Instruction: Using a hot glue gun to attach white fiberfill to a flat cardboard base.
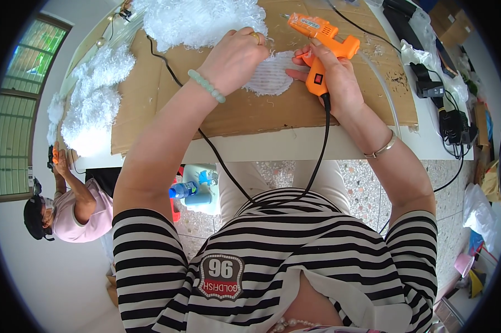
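Note:
My right hand is wrapped round the handle of an orange hot glue gun, whose nozzle points to the far left. Under it lies a rounded white ribbed pad on the cardboard, with my right fingertips at its right edge. My left hand is closed at the pad's upper left edge, fingers pinched together; whatever is between them is hidden. Just beyond that hand sits a big heap of white shiny fluffy strands. The glue gun's black cord hangs over the table edge toward my lap.
Brown cardboard covers the white table. More white fluff lies at the left. Black power adapters and cables crowd the right edge. A blue-capped bottle is below the table. At the far left, another person holds an orange tool.

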{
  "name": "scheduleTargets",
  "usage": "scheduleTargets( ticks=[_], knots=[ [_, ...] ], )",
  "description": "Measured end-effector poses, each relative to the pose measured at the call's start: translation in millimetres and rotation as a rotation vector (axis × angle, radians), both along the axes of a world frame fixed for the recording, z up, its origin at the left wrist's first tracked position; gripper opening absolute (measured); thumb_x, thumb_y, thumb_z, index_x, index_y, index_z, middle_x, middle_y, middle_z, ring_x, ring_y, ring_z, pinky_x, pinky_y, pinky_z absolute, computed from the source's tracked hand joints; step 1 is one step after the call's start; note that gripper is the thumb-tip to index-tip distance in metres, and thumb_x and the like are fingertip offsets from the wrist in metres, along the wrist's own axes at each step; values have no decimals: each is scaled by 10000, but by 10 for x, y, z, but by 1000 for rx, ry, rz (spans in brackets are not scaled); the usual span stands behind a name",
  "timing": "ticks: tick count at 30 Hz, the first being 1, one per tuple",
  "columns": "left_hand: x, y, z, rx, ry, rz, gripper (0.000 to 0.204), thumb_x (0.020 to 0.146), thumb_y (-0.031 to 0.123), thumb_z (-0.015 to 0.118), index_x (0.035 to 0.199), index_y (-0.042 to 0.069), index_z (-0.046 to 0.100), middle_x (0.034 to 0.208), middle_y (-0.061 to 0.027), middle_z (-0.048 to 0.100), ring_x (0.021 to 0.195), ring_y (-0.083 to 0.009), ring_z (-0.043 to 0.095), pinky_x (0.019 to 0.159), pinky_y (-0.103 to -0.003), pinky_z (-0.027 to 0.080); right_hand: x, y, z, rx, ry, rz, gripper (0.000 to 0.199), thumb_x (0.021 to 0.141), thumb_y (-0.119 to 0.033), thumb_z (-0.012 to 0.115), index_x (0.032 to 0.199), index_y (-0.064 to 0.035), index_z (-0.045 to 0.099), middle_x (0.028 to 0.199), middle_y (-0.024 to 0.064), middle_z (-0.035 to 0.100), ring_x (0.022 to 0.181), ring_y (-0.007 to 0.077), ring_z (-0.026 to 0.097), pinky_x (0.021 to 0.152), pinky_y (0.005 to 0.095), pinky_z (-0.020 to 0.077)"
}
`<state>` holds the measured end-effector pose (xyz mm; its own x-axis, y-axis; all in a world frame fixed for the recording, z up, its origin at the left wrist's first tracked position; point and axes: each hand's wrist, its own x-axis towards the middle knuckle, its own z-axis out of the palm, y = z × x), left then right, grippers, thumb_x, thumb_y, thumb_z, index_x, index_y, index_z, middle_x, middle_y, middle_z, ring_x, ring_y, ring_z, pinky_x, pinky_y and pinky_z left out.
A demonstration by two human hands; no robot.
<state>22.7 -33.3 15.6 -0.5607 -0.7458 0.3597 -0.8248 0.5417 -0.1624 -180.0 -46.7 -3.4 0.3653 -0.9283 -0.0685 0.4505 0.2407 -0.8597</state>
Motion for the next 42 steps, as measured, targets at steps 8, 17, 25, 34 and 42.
scheduleTargets(
  ticks=[8, 17, 25, 34, 42],
  knots=[
    [-4, 175, -56, 50, 329, -27, 134, 718, 9, 552, 819, 63, 620, 683, -90, 613, 738, -257, 588, 738, -387, 459, -3, 24, 40, 21, -18, -12, 239, 930, -196, 473, 794, -7, 527, 883, 79, 551, 866, 200, 579, 797, 455, 541],
    [-213, -72, -143, -24, 291, 141, 206, 730, 37, 523, 860, 86, 675, 795, -103, 637, 812, -289, 572, 766, -386, 467, -35, 15, 58, 50, -85, -31, 238, 928, -189, 475, 804, 6, 530, 890, 90, 570, 823, 185, 579, 763, 439, 560],
    [-263, -156, -194, 92, 289, 86, 224, 710, 3, 512, 806, 91, 694, 881, -48, 640, 896, -270, 540, 794, -387, 449, -89, -26, 104, 31, -2, -190, 220, 917, -201, 497, 952, 9, 550, 896, 75, 570, 819, 172, 582, 726, 402, 565],
    [-330, 50, -129, 26, 253, -103, 164, 705, 11, 523, 790, 52, 657, 785, -55, 647, 867, -272, 560, 799, -395, 433, -140, -113, 68, 49, -8, -233, 227, 912, -205, 502, 996, 2, 542, 884, 66, 569, 817, 173, 585, 712, 398, 559],
    [-397, -120, -102, 156, 636, 100, 236, 746, 33, 474, 929, 65, 619, 767, -80, 660, 786, -283, 590, 705, -390, 479, -150, -159, 44, 56, -44, -251, 224, 894, -228, 536, 959, -13, 536, 812, 57, 561, 757, 146, 577, 637, 340, 543]
  ],
)
